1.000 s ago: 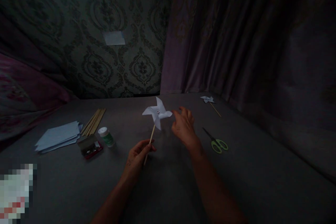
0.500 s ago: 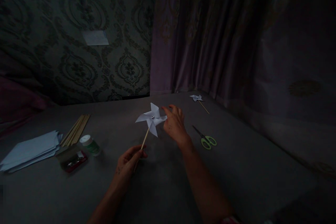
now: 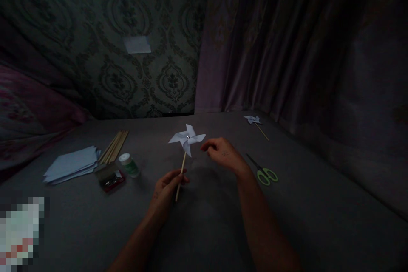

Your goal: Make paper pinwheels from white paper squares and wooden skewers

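Observation:
A white paper pinwheel (image 3: 184, 139) with a shiny metal pin at its centre stands on a thin wooden stick (image 3: 183, 162). My left hand (image 3: 168, 187) is closed round that stick below the blades, and the stick's lower end pokes out under the fingers. Just right of the blades, apart from them, hovers my right hand (image 3: 225, 153), its fingers loosely bent and holding nothing. Green-handled scissors (image 3: 264, 174) lie on the table to the right of this hand.
A second pinwheel (image 3: 253, 120) lies at the back right of the grey table (image 3: 204, 229). On the left are stacked paper sheets (image 3: 72, 163), several wooden sticks (image 3: 114, 146), a white-capped bottle (image 3: 129, 165) and an open box (image 3: 111, 180) of small metal pieces.
My right hand has drawn away from the blades and lowered, its fingers bending more. The pinwheel has turned a little and its stick is more upright. The whole view has shifted.

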`<state>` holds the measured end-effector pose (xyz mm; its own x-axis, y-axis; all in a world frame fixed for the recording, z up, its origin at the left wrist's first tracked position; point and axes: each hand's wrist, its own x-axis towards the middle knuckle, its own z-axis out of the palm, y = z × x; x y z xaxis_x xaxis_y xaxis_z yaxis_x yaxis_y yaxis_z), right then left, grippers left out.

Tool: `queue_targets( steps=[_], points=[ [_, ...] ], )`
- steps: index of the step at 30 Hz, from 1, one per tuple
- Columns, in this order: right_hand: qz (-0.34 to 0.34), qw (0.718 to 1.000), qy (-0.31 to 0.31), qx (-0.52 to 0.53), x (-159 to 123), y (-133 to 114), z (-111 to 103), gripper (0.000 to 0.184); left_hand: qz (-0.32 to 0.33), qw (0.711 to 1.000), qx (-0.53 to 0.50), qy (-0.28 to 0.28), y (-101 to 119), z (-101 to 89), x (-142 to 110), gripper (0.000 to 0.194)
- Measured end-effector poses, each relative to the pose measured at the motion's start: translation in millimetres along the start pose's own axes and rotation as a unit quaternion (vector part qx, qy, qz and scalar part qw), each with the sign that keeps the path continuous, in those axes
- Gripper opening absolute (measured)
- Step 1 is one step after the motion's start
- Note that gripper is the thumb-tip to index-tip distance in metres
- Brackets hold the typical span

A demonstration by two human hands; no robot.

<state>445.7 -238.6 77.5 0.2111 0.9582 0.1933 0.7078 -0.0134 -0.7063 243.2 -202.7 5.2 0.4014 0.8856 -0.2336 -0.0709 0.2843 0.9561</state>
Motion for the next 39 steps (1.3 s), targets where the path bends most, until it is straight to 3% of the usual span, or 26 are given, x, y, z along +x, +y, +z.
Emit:
queue_targets(
  steps=[4, 6, 8, 10, 12, 14, 15, 16, 17, 19, 21, 23, 25, 27, 29, 31, 33, 36, 39],
  points=[
    [0.005, 0.984, 0.17, -0.059, 5.1, 5.6, 3.2, 0.045, -0.01, 1.0, -0.019, -0.013, 0.5, 1.6, -1.0, 0.039],
    [-0.012, 0.974, 0.198, -0.104, 3.5, 4.9, 6.0, 0.056, -0.006, 0.999, -0.022, -0.024, -0.2, 1.2, -1.6, 0.037],
    [-0.009, 0.974, 0.176, -0.143, -1.5, 1.3, 7.7, 0.061, -0.001, 0.999, -0.019, -0.032, -1.7, 0.0, -1.5, 0.037],
    [0.0, 0.984, 0.078, -0.159, -8.5, -4.9, 7.5, 0.056, 0.004, 0.999, -0.015, -0.031, -3.8, -1.6, -0.6, 0.037],
    [-0.015, 0.986, -0.097, -0.139, -14.7, -11.7, 5.9, 0.047, 0.012, 0.999, -0.016, -0.028, -5.8, -3.0, 0.9, 0.036],
    [-0.05, 0.963, -0.252, -0.086, -17.2, -17.0, 4.1, 0.041, 0.021, 0.999, -0.023, -0.025, -6.6, -3.7, 2.5, 0.035],
    [-0.067, 0.955, -0.282, -0.059, -16.6, -18.5, 3.3, 0.039, 0.022, 0.999, -0.027, -0.025, -6.5, -3.6, 3.0, 0.035],
    [-0.075, 0.958, -0.273, -0.039, -14.9, -19.2, 2.9, 0.037, 0.02, 0.999, -0.029, -0.024, -5.9, -3.3, 3.3, 0.035],
    [-0.073, 0.972, -0.223, -0.028, -12.4, -19.0, 2.7, 0.036, 0.015, 0.999, -0.03, -0.024, -5.0, -2.8, 3.1, 0.035],
    [-0.047, 0.997, -0.044, -0.043, -6.6, -16.7, 2.9, 0.037, 0.004, 0.999, -0.028, -0.024, -2.6, -1.2, 2.0, 0.035],
    [-0.023, 0.987, 0.127, -0.1, -2.5, -12.9, 3.6, 0.045, 0.0, 0.999, -0.025, -0.026, -0.6, 0.3, 0.4, 0.034],
    [-0.01, 0.967, 0.196, -0.161, -2.1, -9.3, 4.0, 0.056, 0.005, 0.999, -0.025, -0.028, -0.3, 0.9, -0.4, 0.032],
    [0.004, 0.973, 0.137, -0.184, -4.8, -7.8, 3.5, 0.054, 0.01, 0.999, -0.03, -0.029, -2.1, 0.4, 0.4, 0.032],
    [-0.002, 0.989, -0.011, -0.145, -8.7, -9.2, 1.6, 0.042, 0.015, 0.999, -0.041, -0.029, -4.6, -0.9, 2.5, 0.031],
    [-0.033, 0.984, -0.165, -0.065, -11.6, -12.7, -1.2, 0.037, 0.017, 0.998, -0.053, -0.029, -6.0, -1.7, 4.3, 0.031],
    [-0.052, 0.972, -0.231, -0.001, -12.4, -15.8, -4.5, 0.037, 0.016, 0.998, -0.063, -0.027, -4.9, -1.2, 4.7, 0.032],
    [-0.042, 0.98, -0.194, 0.013, -11.2, -16.1, -7.6, 0.035, 0.008, 0.997, -0.073, -0.027, -1.4, 0.6, 3.3, 0.031],
    [-0.017, 0.998, -0.054, -0.008, -7.6, -10.4, -10.3, 0.032, -0.007, 0.995, -0.089, -0.035, 5.4, 4.1, -0.5, 0.028],
    [-0.016, 0.996, 0.088, -0.021, -3.6, -3.2, -8.7, 0.035, -0.012, 0.994, -0.098, -0.049, 9.1, 6.3, -3.1, 0.025]
  ],
)
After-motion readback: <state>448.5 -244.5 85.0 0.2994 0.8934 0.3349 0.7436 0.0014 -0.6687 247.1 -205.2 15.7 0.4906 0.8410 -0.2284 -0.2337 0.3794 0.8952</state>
